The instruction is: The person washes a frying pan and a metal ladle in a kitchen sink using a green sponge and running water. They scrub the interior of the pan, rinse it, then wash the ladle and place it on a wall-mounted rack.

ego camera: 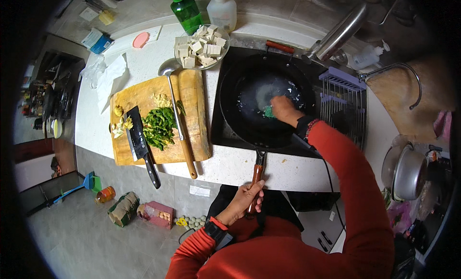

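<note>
My left hand (242, 201) grips the brown wooden handle (257, 174) of a black wok (248, 110). Down inside the wok, my right hand (285, 109) presses a green scouring pad (268, 112) against the wet bottom. Its fingers hide part of the pad. Water glistens around it, with a cloudy patch just beyond. Left of the wok, a wooden chopping board (192, 110) carries chopped green peppers (158, 127), minced garlic (162, 100), a black cleaver (138, 135) and a steel ladle (176, 113). The cleaver's and ladle's handles jut over the board's near edge.
A glass bowl of tofu cubes (200, 48) stands behind the board, by a green pump bottle (186, 11) and a clear one (222, 12). A purple-ended rack (342, 79) sits right of the wok, below a steel faucet (410, 72). Eggs (165, 216) lie on the floor.
</note>
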Available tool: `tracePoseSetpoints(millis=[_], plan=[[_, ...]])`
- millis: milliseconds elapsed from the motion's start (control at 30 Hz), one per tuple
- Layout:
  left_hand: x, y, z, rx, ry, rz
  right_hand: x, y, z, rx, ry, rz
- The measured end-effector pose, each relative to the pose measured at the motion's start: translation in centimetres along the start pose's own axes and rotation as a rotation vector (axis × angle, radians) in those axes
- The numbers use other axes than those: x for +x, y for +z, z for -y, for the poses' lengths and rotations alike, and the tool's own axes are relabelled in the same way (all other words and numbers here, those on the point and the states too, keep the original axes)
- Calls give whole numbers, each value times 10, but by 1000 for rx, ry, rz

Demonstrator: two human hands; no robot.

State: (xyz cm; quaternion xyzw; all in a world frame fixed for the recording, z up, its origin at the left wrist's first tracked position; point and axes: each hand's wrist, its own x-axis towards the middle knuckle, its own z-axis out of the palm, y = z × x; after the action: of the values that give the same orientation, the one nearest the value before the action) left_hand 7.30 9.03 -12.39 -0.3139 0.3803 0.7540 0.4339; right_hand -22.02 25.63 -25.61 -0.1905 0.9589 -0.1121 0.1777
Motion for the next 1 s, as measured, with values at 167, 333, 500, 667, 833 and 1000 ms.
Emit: tracePoseSetpoints(millis=[167,333,500,667,833,1000], plan=[[5,-6,1,-152,-104,103,-38,6,7,280,-297,-8],[4,-5,5,-188,-88,95,-54,-32,-28,-218,-246,142],[2,-1,4,-201,-59,65,-2,-90,-67,-623,-440,-390],[1,-2,2,-160,-51,72,-50,-98,-60,-550,-123,-143],[2,-5,1,-155,-85,73,-89,-92,-71,-265,-98,-106],[1,-5,0,-125,-83,57,12,-113,-63,-382,-417,-409]])
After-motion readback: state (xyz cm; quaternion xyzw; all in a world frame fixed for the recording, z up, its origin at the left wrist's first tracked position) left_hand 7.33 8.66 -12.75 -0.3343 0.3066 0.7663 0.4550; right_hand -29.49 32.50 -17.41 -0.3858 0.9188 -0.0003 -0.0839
